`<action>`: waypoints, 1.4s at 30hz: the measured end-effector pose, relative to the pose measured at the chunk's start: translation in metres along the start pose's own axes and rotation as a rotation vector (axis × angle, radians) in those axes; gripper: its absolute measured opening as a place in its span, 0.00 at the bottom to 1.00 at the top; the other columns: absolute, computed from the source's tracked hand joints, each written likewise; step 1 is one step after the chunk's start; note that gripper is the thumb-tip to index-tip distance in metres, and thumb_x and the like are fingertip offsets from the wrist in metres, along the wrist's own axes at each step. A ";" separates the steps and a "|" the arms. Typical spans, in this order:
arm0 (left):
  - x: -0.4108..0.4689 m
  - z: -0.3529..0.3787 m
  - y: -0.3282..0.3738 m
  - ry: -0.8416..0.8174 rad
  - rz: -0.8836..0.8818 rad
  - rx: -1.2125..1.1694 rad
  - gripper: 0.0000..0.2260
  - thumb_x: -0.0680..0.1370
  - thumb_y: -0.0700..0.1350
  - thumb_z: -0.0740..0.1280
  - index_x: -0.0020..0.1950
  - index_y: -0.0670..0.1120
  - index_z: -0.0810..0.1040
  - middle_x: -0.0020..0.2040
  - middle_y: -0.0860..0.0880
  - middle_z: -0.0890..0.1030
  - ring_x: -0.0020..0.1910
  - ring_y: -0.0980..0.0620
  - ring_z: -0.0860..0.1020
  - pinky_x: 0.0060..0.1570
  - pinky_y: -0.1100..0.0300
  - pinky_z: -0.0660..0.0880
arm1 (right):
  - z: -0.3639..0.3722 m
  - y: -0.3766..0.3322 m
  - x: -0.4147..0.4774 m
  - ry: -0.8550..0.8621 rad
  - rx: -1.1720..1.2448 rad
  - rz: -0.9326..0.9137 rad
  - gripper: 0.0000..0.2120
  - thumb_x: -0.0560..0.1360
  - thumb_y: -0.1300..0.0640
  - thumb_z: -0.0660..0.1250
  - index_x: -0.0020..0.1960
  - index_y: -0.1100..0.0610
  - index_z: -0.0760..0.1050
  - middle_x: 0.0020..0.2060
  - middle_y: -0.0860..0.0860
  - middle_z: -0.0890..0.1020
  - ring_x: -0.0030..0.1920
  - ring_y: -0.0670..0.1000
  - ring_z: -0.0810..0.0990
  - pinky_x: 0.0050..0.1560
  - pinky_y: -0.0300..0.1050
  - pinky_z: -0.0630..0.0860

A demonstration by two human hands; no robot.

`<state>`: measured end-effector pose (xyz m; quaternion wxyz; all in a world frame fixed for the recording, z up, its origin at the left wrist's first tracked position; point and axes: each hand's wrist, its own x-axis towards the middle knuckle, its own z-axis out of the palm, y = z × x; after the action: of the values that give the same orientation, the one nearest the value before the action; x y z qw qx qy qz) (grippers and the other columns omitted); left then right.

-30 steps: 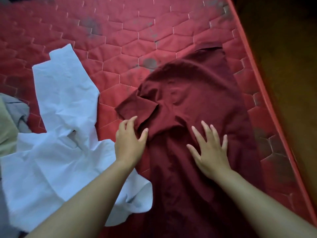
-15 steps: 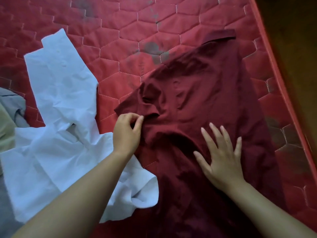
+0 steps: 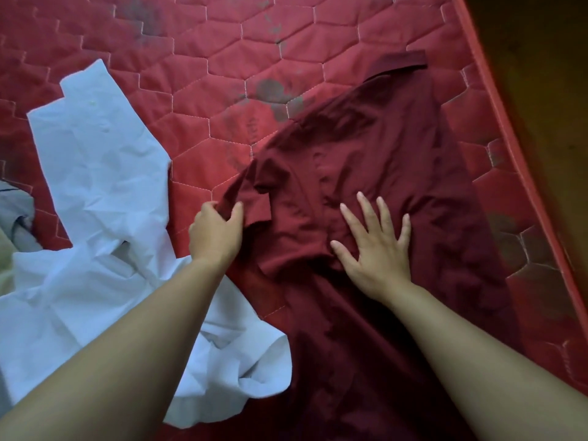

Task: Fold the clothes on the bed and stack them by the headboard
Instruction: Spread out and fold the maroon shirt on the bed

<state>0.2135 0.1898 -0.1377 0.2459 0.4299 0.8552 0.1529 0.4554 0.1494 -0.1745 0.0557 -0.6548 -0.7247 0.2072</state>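
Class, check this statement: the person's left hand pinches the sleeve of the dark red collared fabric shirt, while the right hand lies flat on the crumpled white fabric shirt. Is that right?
Not quite. The head view shows the right hand lying flat, fingers spread, on the dark red collared fabric shirt, not on the crumpled white fabric shirt. The left hand does pinch the red shirt's sleeve.

A dark brownish floor point(image 3: 541, 90) fills the upper right corner, running along the right edge of the bed point(image 3: 197, 74). It is dim and blurred, with no detail to make out. Grey smudges point(image 3: 270, 90) mark the red quilted cover near the top middle, and another patch point(image 3: 144, 17) lies further left.
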 end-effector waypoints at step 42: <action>-0.226 0.017 -0.044 -0.211 0.582 0.424 0.27 0.76 0.51 0.65 0.74 0.49 0.63 0.74 0.42 0.59 0.71 0.42 0.62 0.63 0.46 0.66 | -0.059 0.086 -0.191 0.044 0.126 0.272 0.29 0.75 0.46 0.63 0.73 0.51 0.61 0.72 0.56 0.59 0.72 0.58 0.58 0.66 0.60 0.61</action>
<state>0.3088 -0.0184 -0.1072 0.1846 0.7097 0.6799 -0.0094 0.5812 -0.0177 -0.1167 0.0838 -0.7465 -0.6135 0.2436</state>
